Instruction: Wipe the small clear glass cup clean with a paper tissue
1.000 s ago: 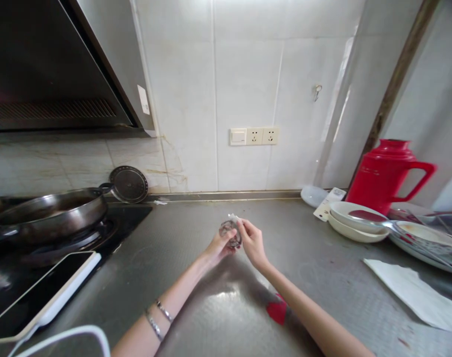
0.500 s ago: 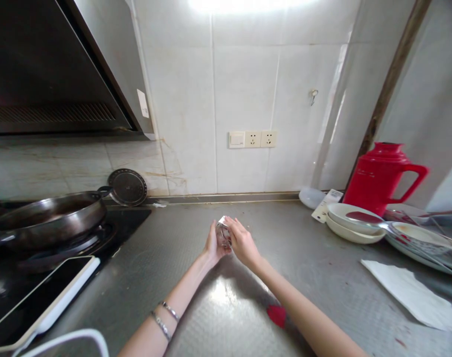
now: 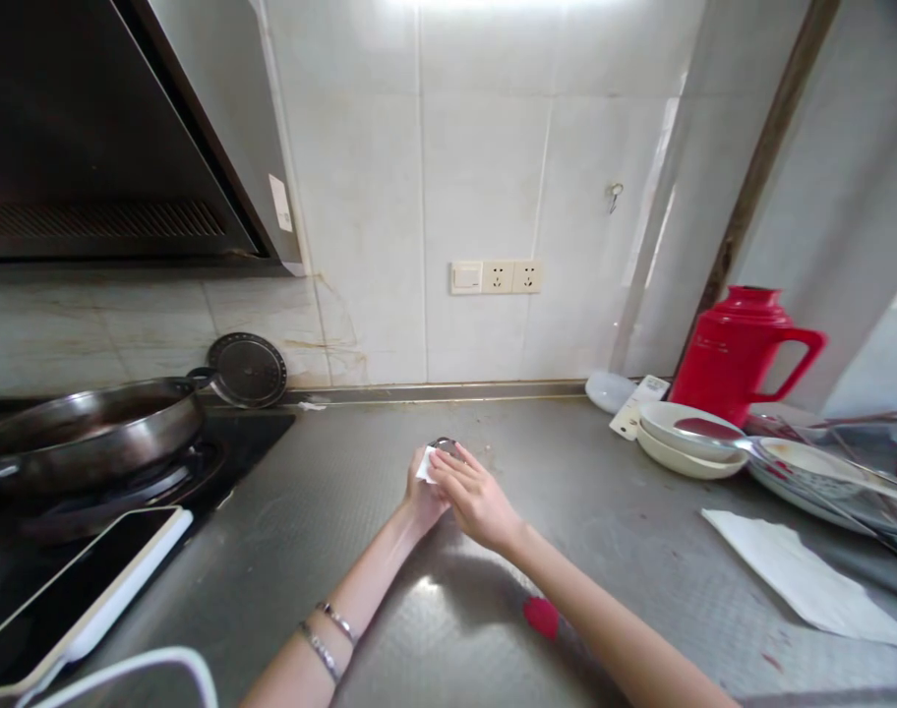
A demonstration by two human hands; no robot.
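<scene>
Both my hands meet above the middle of the steel counter (image 3: 581, 511). My left hand (image 3: 420, 500) holds a small clear glass (image 3: 444, 446), mostly hidden behind my fingers, together with a bit of white paper or tissue (image 3: 425, 465). My right hand (image 3: 472, 497) lies over the glass from the right, its fingers pressed against the glass and the white paper. Two bracelets (image 3: 328, 634) sit on my left wrist.
A dark wok (image 3: 87, 433) sits on the stove at left, a round lid (image 3: 246, 370) leaning on the wall behind. A tablet (image 3: 72, 590) with a white cable lies front left. At right: a red jug (image 3: 736, 349), stacked bowls (image 3: 685, 438), plates, a white napkin (image 3: 795, 575).
My hands have turned the glass: my right hand now covers it from above and the white paper shows at its left side. The view has shifted slightly right.
</scene>
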